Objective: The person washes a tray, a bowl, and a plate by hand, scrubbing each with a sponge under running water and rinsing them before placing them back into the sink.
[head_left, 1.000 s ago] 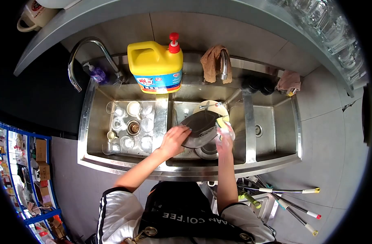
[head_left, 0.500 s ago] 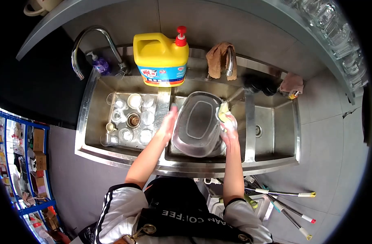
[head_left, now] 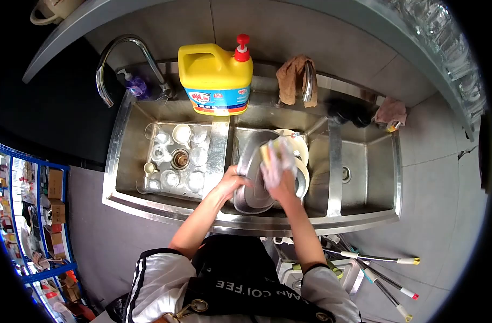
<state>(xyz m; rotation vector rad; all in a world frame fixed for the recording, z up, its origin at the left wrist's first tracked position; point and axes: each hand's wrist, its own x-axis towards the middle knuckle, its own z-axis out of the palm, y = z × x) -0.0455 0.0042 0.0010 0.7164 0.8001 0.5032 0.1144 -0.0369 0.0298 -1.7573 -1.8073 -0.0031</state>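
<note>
A clear plastic container is held tilted over the middle sink basin. My left hand is closed round its left side, thumb over the wall. My right hand, covered in suds and blurred, presses a yellow sponge against the container. Behind the container, cream-coloured dishes lie in the same basin, partly hidden. In the left basin stand several clear glasses and a white cup around the drain.
A yellow jug with a red pump stands at the sink's back. Two curved faucets, the left faucet and one draped with a brown cloth, rise behind the basins. A shelf with glasses overhangs the right. Mop handles lie below.
The container has turned from lying face-up to a steeper tilt, uncovering the dishes. My right hand with the sponge has moved left across it, and my left hand now grips its side.
</note>
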